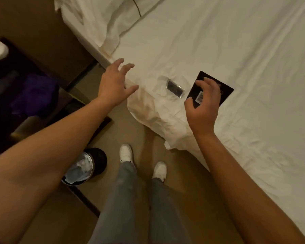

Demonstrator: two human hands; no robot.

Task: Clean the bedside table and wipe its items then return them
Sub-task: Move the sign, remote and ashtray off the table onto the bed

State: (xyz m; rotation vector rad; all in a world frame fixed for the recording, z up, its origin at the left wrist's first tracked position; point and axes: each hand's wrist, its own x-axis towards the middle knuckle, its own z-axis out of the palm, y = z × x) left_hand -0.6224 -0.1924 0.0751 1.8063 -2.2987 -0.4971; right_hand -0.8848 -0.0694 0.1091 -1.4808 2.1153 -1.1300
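Your right hand [203, 101] hovers at centre right of the frame, fingers curled over the dark card [225, 92] lying on the white bed [236, 50]; whether it touches is unclear. Your left hand [115, 85] is spread wide at centre. Between them rests a small clear-cased item [175, 88]. The bedside table [16, 81] sits at left.

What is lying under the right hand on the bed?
A dark square card with a small printed label lies on the white sheet under the right hand. The fingers cover its middle, so what is printed there cannot be seen.
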